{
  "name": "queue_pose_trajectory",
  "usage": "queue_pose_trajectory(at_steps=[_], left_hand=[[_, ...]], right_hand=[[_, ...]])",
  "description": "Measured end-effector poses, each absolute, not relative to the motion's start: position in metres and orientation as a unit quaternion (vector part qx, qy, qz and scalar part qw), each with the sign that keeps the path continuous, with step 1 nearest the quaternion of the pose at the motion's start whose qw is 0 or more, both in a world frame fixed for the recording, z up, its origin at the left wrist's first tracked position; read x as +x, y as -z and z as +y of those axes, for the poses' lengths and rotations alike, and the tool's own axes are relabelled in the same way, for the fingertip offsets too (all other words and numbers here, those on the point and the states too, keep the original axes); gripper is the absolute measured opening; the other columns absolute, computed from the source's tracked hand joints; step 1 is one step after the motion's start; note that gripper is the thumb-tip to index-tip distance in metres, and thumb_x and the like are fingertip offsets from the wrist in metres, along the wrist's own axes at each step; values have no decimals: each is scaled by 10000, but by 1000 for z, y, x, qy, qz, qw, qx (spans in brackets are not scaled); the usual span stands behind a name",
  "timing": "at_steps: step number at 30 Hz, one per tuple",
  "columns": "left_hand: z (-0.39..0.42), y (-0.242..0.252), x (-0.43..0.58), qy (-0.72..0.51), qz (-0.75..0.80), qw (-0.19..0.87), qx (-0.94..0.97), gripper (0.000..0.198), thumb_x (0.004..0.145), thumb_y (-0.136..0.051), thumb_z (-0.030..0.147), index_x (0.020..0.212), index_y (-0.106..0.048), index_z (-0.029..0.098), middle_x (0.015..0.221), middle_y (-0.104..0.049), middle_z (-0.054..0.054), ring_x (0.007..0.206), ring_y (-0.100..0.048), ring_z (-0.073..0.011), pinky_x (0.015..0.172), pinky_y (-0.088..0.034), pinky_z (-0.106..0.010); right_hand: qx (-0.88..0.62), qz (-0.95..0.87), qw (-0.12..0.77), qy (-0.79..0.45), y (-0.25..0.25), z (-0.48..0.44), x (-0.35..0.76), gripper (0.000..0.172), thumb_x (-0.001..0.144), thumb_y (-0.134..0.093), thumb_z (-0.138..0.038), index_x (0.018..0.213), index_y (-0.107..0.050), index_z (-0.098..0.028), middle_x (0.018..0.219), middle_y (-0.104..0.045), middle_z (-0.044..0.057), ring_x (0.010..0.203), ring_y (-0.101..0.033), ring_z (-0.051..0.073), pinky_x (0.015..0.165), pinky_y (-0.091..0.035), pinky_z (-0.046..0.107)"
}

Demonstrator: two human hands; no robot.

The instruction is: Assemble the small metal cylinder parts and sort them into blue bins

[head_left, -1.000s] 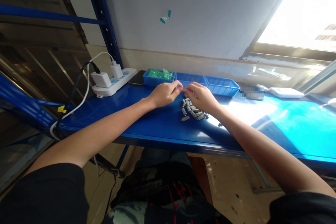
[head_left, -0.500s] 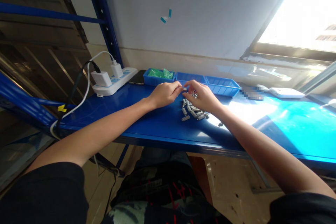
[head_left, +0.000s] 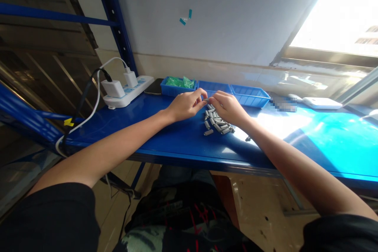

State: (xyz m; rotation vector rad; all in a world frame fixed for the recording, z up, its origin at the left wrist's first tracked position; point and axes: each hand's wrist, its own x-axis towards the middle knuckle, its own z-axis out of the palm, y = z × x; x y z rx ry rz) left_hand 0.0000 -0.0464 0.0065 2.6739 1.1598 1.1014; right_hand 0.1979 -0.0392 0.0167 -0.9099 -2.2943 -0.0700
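Observation:
My left hand (head_left: 187, 105) is closed in a pinch, its thumb and forefinger at one end of a small metal piece (head_left: 206, 100). From the other side, the closed thumb and fingers of my right hand (head_left: 227, 106) grip that piece too, so the fingertips of both hands almost meet. Most of the piece is hidden by the fingers. Just below lies a loose pile of short grey metal cylinders (head_left: 217, 122), partly covered by my right hand. One cylinder (head_left: 208, 132) rests at the pile's near edge.
Blue bins (head_left: 251, 97) line the wall; the left bin (head_left: 177, 90) holds green plastic bags (head_left: 180, 82). A power strip (head_left: 118, 101) with chargers and a dark phone (head_left: 153, 86) are left. A white box (head_left: 321, 103) stands right. A small dark part (head_left: 248, 139) lies under my right forearm.
My right fingers, spread apart before, have closed in on the small metal piece at my left fingertips. My left hand has stayed nearly in place, its forefinger slightly more bent.

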Motion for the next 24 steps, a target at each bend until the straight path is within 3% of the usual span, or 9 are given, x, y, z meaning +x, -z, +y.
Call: queue_pose_trajectory(at_steps=[7,12,18,24], left_hand=[[-45,-7,-1,-331,394,10,858,323,971,-332,370,947,-594,182,790,-675,-39,740,-637,-173,676,-438,-252],[-45,-7,-2,-317,398,16,861,367,976,-313,386,894,-606,181,773,-676,-38,748,-637,-173,691,-439,-255],[-45,-6,-1,-351,372,20,859,337,904,-493,416,1158,-515,197,780,-651,1,647,-592,-132,590,-411,-218],[-45,-5,-1,-339,376,-3,862,299,945,-413,427,1033,-581,196,770,-662,-18,705,-620,-161,654,-424,-246]], right_hand=[[-347,-878,331,3,-15,-42,197,240,877,-542,-375,1020,-596,-191,804,-620,33,714,-566,167,656,-397,266],[-342,-885,316,6,-14,-42,197,168,889,-513,-336,920,-604,-198,813,-628,38,730,-567,169,674,-394,262],[-364,-876,316,26,-16,-41,196,322,949,-384,-330,688,-516,-196,697,-563,32,660,-504,155,637,-358,264],[-357,-880,313,1,-16,-42,197,326,953,-367,-357,714,-520,-197,669,-561,23,614,-490,144,615,-354,263]])
